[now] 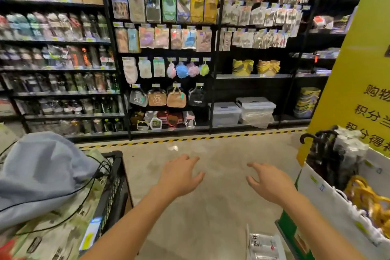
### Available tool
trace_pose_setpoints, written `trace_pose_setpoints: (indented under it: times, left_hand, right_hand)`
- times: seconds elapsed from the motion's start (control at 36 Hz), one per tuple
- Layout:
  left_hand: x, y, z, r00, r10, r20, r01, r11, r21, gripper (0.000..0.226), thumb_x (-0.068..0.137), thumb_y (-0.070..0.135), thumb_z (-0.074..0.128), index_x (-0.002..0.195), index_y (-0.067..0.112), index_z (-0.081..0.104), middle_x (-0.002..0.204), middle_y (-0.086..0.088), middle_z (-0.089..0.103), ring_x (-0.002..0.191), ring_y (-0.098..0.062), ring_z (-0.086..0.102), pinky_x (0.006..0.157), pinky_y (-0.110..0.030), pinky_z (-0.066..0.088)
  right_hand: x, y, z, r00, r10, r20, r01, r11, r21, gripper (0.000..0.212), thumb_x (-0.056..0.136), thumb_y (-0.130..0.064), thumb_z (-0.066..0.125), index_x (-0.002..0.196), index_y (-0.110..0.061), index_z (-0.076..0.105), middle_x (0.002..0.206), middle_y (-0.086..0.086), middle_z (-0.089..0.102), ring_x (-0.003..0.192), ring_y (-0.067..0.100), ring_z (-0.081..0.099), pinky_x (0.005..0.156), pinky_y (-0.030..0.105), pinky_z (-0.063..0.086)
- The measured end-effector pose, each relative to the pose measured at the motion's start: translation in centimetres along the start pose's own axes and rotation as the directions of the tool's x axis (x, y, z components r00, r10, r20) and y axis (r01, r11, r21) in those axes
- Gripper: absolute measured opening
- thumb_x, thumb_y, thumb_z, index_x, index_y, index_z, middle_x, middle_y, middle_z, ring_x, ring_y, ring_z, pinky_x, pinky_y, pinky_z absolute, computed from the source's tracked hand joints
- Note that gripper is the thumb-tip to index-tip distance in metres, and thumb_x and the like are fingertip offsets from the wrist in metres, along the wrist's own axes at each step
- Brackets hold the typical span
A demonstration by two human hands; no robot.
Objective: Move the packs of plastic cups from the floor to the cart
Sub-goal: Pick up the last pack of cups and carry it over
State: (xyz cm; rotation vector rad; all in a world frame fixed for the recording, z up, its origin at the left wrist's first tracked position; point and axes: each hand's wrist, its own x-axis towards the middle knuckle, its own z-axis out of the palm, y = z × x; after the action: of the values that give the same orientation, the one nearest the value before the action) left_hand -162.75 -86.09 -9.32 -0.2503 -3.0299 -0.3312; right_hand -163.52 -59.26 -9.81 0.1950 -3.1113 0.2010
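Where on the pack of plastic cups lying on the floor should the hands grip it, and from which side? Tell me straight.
Probably from above, across its long sides. The pack of plastic cups lies flat on the floor near the frame's bottom edge, partly cut off. The right hand is nearer; the left hand can steady the near end. Both hands are open and empty.

"CHANCE" on a black bag (197, 96), yellow sign (358, 69) — Chinese characters, perhaps "积分"
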Motion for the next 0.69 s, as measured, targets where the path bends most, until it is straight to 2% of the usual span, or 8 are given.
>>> trace_pose_setpoints:
  times: [0.19, 0.33, 0.44, 0.56, 0.69]
  left_hand:
    - [13.3, -0.6, 0.5, 1.0, 0.028, 0.013, -0.028, 0.998, 0.055, 0.059, 0.093, 0.062, 0.04, 0.144, 0.033, 0.04, 0.138, 0.004, 0.053, 0.123, -0.017, 0.052, 0.101, -0.038, 0.045]
    - [21.8, 0.1, 1.8, 0.995, 0.099, 0.032, -0.101, 0.993, 0.057, 0.06, 0.092, 0.063, 0.04, 0.145, 0.034, 0.039, 0.141, 0.004, 0.051, 0.125, -0.018, 0.05, 0.102, -0.04, 0.045]
    - [28.6, 1.4, 4.1, 0.98, 0.186, 0.075, -0.189, 0.982, 0.029, 0.06, 0.092, 0.063, 0.042, 0.144, 0.035, 0.039, 0.139, 0.005, 0.053, 0.124, -0.017, 0.05, 0.105, -0.041, 0.043]
    - [35.8, 3.8, 7.0, 0.937, 0.33, 0.117, -0.331, 0.943, -0.006, 0.06, 0.092, 0.063, 0.043, 0.145, 0.036, 0.039, 0.139, 0.006, 0.052, 0.124, -0.017, 0.05, 0.106, -0.041, 0.042]
    - [44.0, 6.9, 10.5, 0.828, 0.533, 0.175, -0.53, 0.845, -0.067, 0.059, 0.093, 0.061, 0.041, 0.146, 0.035, 0.038, 0.139, 0.006, 0.051, 0.125, -0.017, 0.048, 0.105, -0.041, 0.042]
  right_hand:
    - [12.2, 2.7, 0.6, 1.0, 0.032, 0.0, -0.031, 0.998, 0.049, 0.051, 0.098, -0.051, 0.04, 0.146, -0.034, 0.039, 0.141, -0.006, 0.052, 0.12, 0.019, 0.057, 0.084, 0.033, 0.049]
    - [18.4, 5.7, 1.5, 0.994, 0.102, 0.03, -0.104, 0.991, 0.078, 0.053, 0.098, -0.052, 0.04, 0.148, -0.034, 0.036, 0.141, -0.004, 0.051, 0.116, 0.022, 0.058, 0.087, 0.038, 0.052]
    - [21.9, 8.4, 2.0, 0.981, 0.193, -0.004, -0.192, 0.979, 0.063, 0.052, 0.097, -0.053, 0.041, 0.145, -0.035, 0.037, 0.135, -0.004, 0.056, 0.113, 0.023, 0.06, 0.086, 0.041, 0.054]
    - [24.6, 11.6, 2.8, 0.951, 0.309, -0.017, -0.308, 0.95, 0.053, 0.051, 0.099, -0.05, 0.042, 0.146, -0.031, 0.038, 0.136, -0.001, 0.057, 0.115, 0.023, 0.059, 0.086, 0.039, 0.053]
    - [26.6, 14.9, 4.8, 0.86, 0.511, -0.021, -0.509, 0.859, 0.047, 0.051, 0.098, -0.05, 0.042, 0.145, -0.03, 0.04, 0.131, 0.001, 0.058, 0.114, 0.025, 0.059, 0.086, 0.041, 0.053]
